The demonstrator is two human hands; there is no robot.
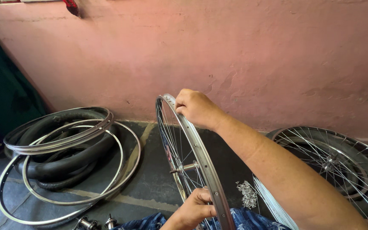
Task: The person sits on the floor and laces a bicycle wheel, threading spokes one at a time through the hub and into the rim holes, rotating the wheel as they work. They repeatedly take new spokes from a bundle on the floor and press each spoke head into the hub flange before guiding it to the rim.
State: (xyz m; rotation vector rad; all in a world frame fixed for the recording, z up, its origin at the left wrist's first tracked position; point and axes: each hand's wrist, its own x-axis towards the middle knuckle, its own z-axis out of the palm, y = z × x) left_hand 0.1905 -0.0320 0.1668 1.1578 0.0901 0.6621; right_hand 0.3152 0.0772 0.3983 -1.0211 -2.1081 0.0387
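Observation:
A spoked bicycle wheel (201, 157) with a silver rim stands upright in front of me, its hub and axle (186, 167) sticking out to the left. My right hand (194, 106) grips the top of the rim. My left hand (196, 208) holds the rim lower down, near my lap, fingers pinched at the rim's inner edge. Blue patterned cloth (245, 219) covers my legs below the wheel.
Several bare silver rims (71, 132) and black tyres (60, 166) lie stacked on the dark stone floor at left. A spoked wheel (333, 162) lies flat at right. A small heap of spoke nipples (248, 194) and loose spokes (271, 204) lie between. Two hubs (86, 222) sit at bottom left. Pink wall behind.

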